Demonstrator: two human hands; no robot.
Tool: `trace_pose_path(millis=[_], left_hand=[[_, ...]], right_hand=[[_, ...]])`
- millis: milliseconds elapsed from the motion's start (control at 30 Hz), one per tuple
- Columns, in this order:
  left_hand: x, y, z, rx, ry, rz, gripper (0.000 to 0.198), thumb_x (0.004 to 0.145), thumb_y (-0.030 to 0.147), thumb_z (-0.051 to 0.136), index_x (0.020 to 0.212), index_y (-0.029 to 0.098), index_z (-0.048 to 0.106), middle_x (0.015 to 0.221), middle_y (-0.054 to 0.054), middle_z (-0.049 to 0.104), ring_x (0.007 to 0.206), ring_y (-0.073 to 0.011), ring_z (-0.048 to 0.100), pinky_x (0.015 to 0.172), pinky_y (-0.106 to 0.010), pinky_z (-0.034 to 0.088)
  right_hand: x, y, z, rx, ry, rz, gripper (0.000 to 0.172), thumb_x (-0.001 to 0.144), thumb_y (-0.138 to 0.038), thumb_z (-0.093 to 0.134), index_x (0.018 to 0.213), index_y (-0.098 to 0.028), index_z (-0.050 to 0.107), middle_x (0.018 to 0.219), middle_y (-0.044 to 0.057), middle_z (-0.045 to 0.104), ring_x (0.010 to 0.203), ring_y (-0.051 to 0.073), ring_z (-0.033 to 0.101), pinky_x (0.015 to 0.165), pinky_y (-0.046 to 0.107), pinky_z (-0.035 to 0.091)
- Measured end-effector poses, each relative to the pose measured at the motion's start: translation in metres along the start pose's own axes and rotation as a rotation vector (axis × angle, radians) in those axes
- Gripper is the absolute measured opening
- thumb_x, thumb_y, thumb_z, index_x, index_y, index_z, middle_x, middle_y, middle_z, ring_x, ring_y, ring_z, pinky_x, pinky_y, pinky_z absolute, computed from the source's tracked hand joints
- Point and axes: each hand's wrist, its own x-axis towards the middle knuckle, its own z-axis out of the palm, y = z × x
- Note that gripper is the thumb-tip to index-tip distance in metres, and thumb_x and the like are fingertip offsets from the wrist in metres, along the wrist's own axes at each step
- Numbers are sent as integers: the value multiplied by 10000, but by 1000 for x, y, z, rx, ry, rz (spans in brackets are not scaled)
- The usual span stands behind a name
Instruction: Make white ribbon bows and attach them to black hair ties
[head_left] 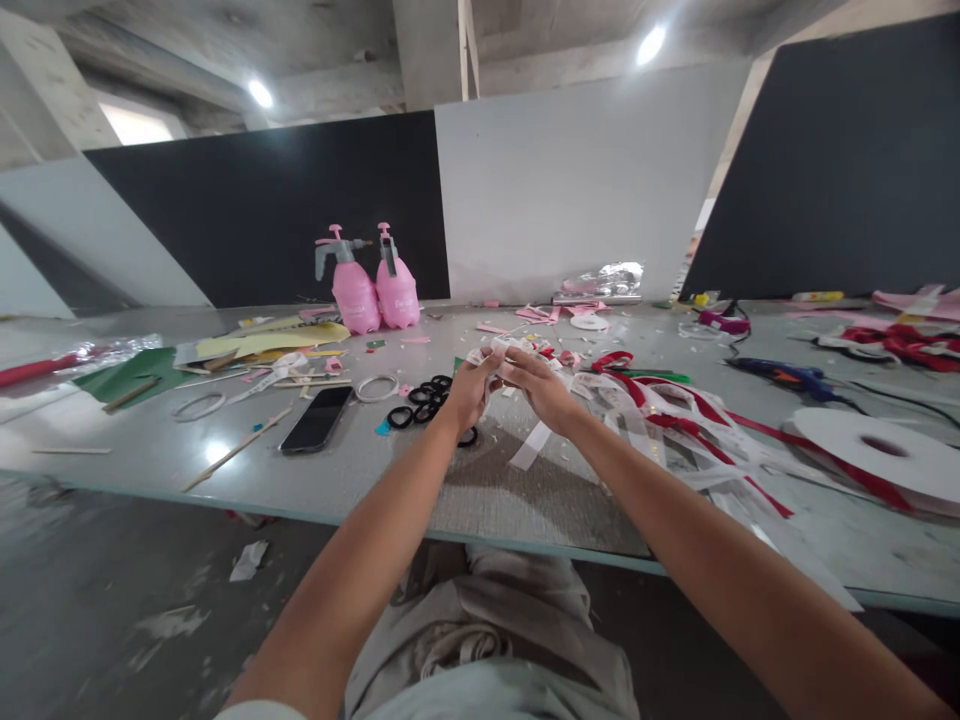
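Both of my hands meet above the table, fingers bent around a white ribbon [531,446] whose loose tail hangs down between them. My left hand [472,392] is closed on the ribbon's gathered loops. My right hand [541,385] pinches the same loops from the other side; the exact fingertip contact is partly hidden. Just left of my left hand lie several black hair ties [426,402]. To the right of my right hand, red ribbon [694,432] lies tangled with more white ribbon.
A black phone [316,420], two pink spray bottles [355,298] and green paper [131,380] are on the left. On the right are a large white ribbon spool [840,430], a blue glue gun [784,378] and cords. Scraps litter the table [480,510].
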Motion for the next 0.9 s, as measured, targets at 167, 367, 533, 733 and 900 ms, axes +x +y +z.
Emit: trace_pose_path(millis=[167,367,533,733,900], left_hand=[[-2,4,3,-46,6,34,425,672,529,723,891,174,640,778,-32,667,823,-180,633,667,-260,451],[1,-5,-1,83,-60,-14,337,724,492,687,816,173,630,642,8,578,589,-102,536,576,-233,405],[4,-8,-3,273,-66,45,306,761,462,624,751,156,625,535,31,489,487,-87,421,527,-234,351],[1,-1,-2,519,-117,178,297,694,243,679,981,173,654,696,15,608,659,-128,532,674,-231,389],[-12,0,3,425,2,130,408,604,217,780,998,217,672,923,-45,669,855,-199,582,761,-249,392]], right_hand=[[-3,-6,-8,-602,86,-204,437,832,-467,579,1204,-242,627,1369,135,447,1212,316,433,1035,496,340],[-2,-15,-11,-571,153,-174,330,906,-431,447,949,-191,669,979,108,561,933,234,530,856,385,432],[5,-11,-21,-309,239,4,281,848,-378,486,923,-166,653,616,-29,426,577,124,430,561,256,361],[6,-6,-25,-30,143,31,351,783,-340,544,1080,-170,626,558,-67,450,460,86,402,467,223,350],[4,-8,-24,109,235,42,411,764,-350,572,1137,-181,606,536,-86,428,440,70,386,451,210,370]])
